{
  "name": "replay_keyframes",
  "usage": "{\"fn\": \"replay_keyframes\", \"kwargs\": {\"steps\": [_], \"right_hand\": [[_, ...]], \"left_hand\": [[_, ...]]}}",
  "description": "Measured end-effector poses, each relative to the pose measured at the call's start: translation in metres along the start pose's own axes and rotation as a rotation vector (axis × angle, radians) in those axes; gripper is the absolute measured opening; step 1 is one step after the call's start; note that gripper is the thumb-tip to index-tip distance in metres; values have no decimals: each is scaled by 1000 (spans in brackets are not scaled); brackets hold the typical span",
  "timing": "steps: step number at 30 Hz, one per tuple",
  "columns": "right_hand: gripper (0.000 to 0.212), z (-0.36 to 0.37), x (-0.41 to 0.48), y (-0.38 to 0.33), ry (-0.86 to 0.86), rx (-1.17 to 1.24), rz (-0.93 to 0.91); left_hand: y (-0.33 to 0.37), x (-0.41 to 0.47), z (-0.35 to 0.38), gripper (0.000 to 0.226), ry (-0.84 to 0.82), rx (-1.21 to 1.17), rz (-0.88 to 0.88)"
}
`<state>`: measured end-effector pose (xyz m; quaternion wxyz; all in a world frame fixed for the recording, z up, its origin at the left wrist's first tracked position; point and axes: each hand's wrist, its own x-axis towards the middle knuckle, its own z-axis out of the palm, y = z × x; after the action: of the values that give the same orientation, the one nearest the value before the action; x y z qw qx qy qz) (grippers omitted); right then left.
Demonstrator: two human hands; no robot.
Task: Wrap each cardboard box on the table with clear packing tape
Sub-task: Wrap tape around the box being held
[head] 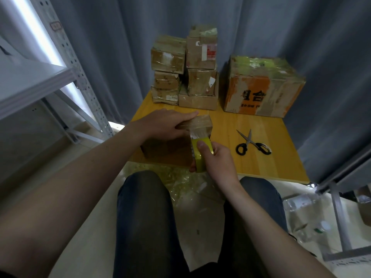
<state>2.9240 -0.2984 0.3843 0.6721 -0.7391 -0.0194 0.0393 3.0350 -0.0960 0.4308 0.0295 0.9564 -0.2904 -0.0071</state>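
A roll of clear packing tape [197,157] with a yellow core is clamped in the grip of the right hand [217,159], thumb over its outer face and fingers curled behind it; the roll is held upright just off the near edge of the worktop [271,157]; a strip of tape [197,133] is stretched from the roll up onto the top of a small cardboard box [168,151]; that box is set at the near edge of the worktop, left of centre; its top is pressed by the left hand [166,125], whose grip is apart, the fingers laid flat and straight; black-handled scissors [252,144] are laid open to the right, well apart from the box; at the far edge, taped boxes [184,71] are stacked in two columns, with a large box printed in orange [263,87] beside them; a grey curtain [120,47] is hung behind; crumpled clear tape [180,177] is seen on the floor by the knees.
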Motion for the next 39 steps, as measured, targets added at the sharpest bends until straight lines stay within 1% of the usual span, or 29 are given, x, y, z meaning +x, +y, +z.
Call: {"fn": "replay_keyframes", "kwargs": {"steps": [3,6,9,11,12,14,16,17,18,19,21,23,24,25,26,28,29,30,31,32,34,36,39], "right_hand": [[19,2,11,3,7,11,-5],[20,4,16,6,32,21,-27],[27,5,17,13,54,-3,-54],[35,6,12,13,61,25,-75],[39,5,9,13,71,47,-97],[39,-1,1,10,96,117,-162],[32,-8,-3,12,58,176,-247],[27,-9,-3,14,18,197,-274],[20,-10,-3,16,-17,210,-291],[20,-10,-1,17,-35,222,-301],[23,-8,10,18,-47,180,-309],[13,-5,22,18,-53,131,-321],[10,-4,28,18,-52,110,-329],[10,-3,34,17,-50,91,-330],[10,-1,39,16,-41,69,-328],[10,4,50,14,-4,14,-299],[11,6,54,12,14,-10,-282],[14,8,58,11,29,-22,-269],[18,9,61,10,42,-33,-258],[21,10,64,10,49,-38,-248],[25,11,66,9,53,-49,-215],[28,13,65,2,62,-30,-174],[38,11,52,-16,132,-46,-150]], "left_hand": [[-4,1,3,66,-12,8,55],[-5,0,3,58,25,-13,84],[-4,-1,5,58,17,-32,103],[-4,-1,2,60,-6,-63,114],[-4,0,-1,60,-27,-101,116],[-4,2,-11,58,-122,-284,123],[-6,2,-14,52,-245,-484,134],[-7,2,-14,50,-278,-551,135],[-11,2,-11,49,-286,-589,115],[-15,2,-7,49,-277,-605,71],[-19,6,-2,51,-170,-558,-86],[-20,9,1,54,-16,-370,-235],[-15,9,-1,56,40,-252,-284],[-13,8,1,61,57,-199,-301],[-10,6,4,73,10,-227,-289],[-3,-3,12,114,-220,-435,-265],[1,-8,18,131,-290,-464,-252],[5,-12,24,138,-301,-403,-234],[10,-15,32,138,-262,-313,-236],[15,-17,38,133,-191,-238,-245],[19,-18,42,119,-76,-214,-244],[15,-17,44,114,-65,-221,-245],[13,-15,41,106,-132,-183,-278]]}}
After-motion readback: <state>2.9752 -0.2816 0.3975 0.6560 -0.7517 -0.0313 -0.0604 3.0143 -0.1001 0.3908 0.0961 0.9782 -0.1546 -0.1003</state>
